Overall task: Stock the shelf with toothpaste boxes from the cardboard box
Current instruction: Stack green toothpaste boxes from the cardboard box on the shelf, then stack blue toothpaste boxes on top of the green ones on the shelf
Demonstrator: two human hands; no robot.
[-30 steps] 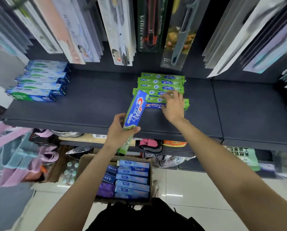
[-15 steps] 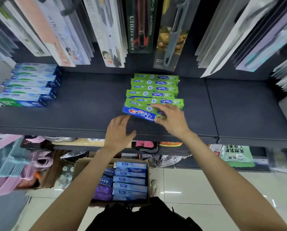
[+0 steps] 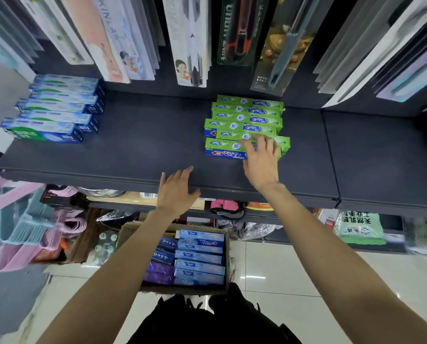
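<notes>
Right hand (image 3: 261,165): released, straight fingers lay on the nearest green toothpaste box (image 3: 226,149).
Left hand (image 3: 176,192): released, empty, above the near shelf (image 3: 123,155) edge.

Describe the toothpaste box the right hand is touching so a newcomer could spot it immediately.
On the dark shelf, find the green toothpaste stack at its middle. The frontmost box lies under the right hand; it alone shows a blue side with a red logo.
</notes>
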